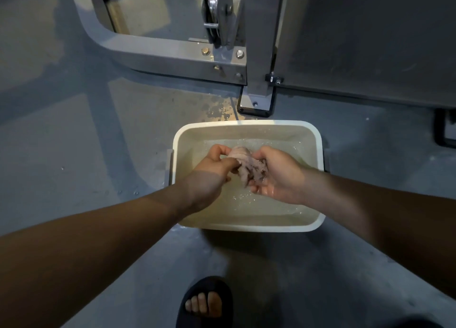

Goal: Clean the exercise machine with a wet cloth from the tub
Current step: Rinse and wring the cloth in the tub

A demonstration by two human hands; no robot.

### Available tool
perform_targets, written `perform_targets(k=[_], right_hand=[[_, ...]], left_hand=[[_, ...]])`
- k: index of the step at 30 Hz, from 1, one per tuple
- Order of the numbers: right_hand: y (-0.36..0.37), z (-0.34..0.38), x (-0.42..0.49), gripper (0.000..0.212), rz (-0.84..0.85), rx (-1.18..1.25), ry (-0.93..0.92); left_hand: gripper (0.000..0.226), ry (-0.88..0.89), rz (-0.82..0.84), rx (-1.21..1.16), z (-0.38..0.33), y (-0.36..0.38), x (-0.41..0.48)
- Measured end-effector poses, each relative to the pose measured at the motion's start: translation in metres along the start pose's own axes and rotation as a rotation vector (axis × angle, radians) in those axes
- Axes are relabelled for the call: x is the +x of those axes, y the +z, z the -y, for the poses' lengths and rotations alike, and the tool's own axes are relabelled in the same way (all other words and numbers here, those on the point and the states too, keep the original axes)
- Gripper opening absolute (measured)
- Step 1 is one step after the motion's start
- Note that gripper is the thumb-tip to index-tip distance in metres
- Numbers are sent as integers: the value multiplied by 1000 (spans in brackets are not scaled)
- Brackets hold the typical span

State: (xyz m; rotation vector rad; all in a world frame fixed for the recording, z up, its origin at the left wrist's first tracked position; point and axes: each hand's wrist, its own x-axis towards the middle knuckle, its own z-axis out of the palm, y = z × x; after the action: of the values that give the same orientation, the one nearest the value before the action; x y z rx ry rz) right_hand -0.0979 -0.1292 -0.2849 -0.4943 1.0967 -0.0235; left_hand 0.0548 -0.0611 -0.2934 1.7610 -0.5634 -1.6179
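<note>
The floor [74,142] is smooth, painted blue-grey, with paler patches and dull reflections. At the far side stands the machine [172,58], a grey metal frame with a rounded corner and bolted joints. A shiny pulley [213,4] hangs in a bracket above the frame, beside a square post [259,43]. The post ends in a black-edged foot [255,103] flat on the floor. To the right of the post a plain grey panel [370,43] fills the view. Drops [219,111] of water lie on the floor just left of the foot, between the machine and the tub [246,123]. The tub is white and rectangular with rounded corners, sits on the floor near the foot, and holds shallow clear water [259,204] that glints with ripples. Above that water, within the tub's rim, the cloth [246,163] is a bunched, wet, pinkish wad held between both hands. The left hand [212,177] has its fingers curled tight on the cloth's left end. The right hand [278,177], wet and turned palm up, curls its fingers round the other end. A dark sandal [207,284] with bare toes shows near the bottom edge.
</note>
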Motion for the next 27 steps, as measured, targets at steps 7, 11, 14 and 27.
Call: perform_targets(k=[7, 11, 14, 27], right_hand=[[-7, 9, -1, 34, -4, 78, 107], [-11, 16, -5, 33, 86, 187, 101], [-7, 18, -7, 34, 177, 172, 143], [6, 23, -6, 14, 177, -830, 168]], left_hand=[[41, 294, 40, 514, -6, -9, -2], [87, 386, 314, 924, -15, -16, -3], [91, 501, 388, 1264, -13, -20, 5], [30, 654, 185, 1729, -39, -4, 5]])
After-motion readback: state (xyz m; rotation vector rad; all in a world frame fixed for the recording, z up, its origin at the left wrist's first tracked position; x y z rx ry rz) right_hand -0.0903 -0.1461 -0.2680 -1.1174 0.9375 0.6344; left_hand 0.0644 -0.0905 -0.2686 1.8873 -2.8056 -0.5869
